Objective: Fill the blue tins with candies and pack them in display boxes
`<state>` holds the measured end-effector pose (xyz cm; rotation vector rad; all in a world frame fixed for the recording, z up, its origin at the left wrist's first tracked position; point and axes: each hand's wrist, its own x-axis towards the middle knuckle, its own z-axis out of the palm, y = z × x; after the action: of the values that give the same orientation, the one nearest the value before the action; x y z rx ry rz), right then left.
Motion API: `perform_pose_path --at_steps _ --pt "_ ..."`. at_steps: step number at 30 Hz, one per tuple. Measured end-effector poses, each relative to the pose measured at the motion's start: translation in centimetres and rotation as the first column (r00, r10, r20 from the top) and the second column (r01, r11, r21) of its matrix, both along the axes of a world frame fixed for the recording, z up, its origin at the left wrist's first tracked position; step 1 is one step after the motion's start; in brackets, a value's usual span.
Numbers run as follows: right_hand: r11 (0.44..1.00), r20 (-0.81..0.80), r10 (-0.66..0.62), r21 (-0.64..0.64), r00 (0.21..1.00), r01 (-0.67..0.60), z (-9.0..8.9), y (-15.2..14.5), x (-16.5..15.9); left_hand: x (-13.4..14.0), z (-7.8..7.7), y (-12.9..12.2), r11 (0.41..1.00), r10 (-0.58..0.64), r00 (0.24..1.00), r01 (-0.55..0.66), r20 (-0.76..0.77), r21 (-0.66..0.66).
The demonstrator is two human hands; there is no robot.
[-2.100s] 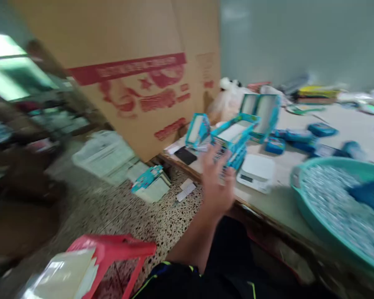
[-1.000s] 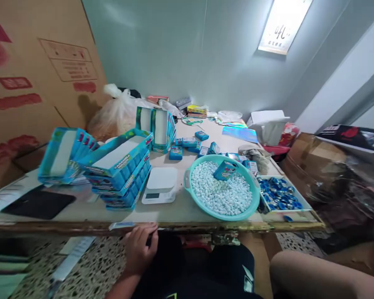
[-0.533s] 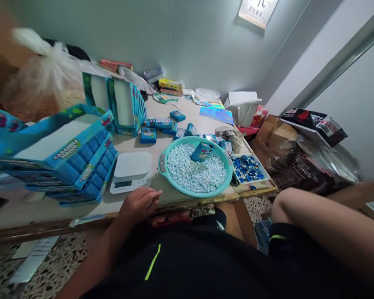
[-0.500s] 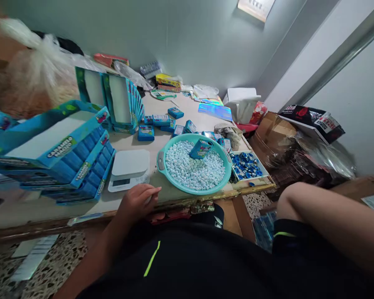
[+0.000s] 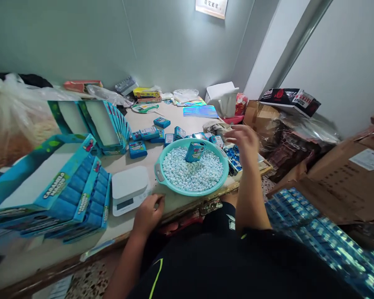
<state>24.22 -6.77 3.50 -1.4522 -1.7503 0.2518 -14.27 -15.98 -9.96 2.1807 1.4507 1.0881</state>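
A turquoise basin (image 5: 157, 172) full of small pale candies (image 5: 190, 176) sits at the table's front. A blue box (image 5: 195, 152) stands tilted in the candies. My left hand (image 5: 148, 214) rests at the table edge beside the white scale (image 5: 129, 185), its fingers curled in and nothing visible in them. Raised over the tray of blue-and-silver caps (image 5: 233, 157), right of the basin, is my right hand (image 5: 244, 143), fingers stretched and a little apart, slightly blurred. It partly hides the caps. Several blue boxes (image 5: 137, 149) lie behind the basin.
Stacked display cartons (image 5: 54, 185) full of blue packs fill the left side, with upright empty cartons (image 5: 102, 122) behind. A crumpled cloth (image 5: 216, 127) lies beyond the basin. On the floor at right are cardboard boxes (image 5: 349, 178) and many blue packs (image 5: 327, 245).
My right hand has come up from beside my body to above the caps. The fingers of my left hand have curled in. The view has turned to the right.
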Motion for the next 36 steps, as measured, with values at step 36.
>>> perform_pose_path --at_steps 36 --pt "0.959 -0.150 0.217 -0.154 0.965 -0.239 -7.1 1.9 -6.3 12.9 10.1 12.3 0.980 -0.192 0.970 0.199 0.148 -0.032"
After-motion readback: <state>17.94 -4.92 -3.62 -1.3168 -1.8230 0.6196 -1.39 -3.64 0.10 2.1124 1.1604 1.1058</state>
